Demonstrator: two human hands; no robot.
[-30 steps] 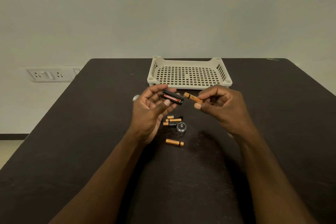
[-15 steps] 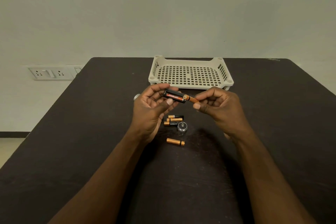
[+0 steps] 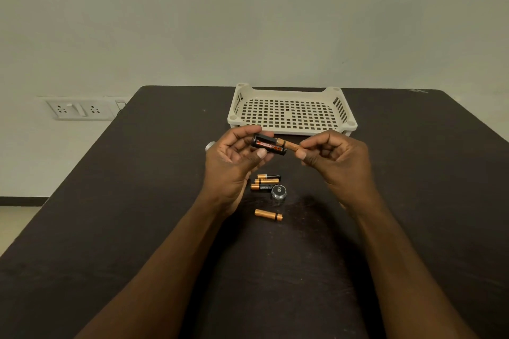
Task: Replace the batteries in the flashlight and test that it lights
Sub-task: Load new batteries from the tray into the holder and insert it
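My left hand (image 3: 234, 162) grips a black battery holder (image 3: 268, 145) with a red-labelled cell in it, raised above the table. My right hand (image 3: 334, 158) pinches an orange battery (image 3: 289, 143) whose left end touches the holder's right end. Below the hands, three black-and-orange batteries (image 3: 265, 181) lie side by side on the table. A round silver cap (image 3: 278, 191) sits at their right. Another orange battery (image 3: 268, 215) lies alone nearer to me. A silver end of the flashlight body (image 3: 210, 146) peeks out behind my left hand; the rest is hidden.
A white perforated plastic tray (image 3: 292, 115) stands on the dark table (image 3: 137, 201) just beyond my hands. A wall socket panel (image 3: 80, 109) is at the left, off the table's edge.
My right hand has brought the orange battery leftward until its end meets the holder. My left hand holds the holder in nearly the same place.
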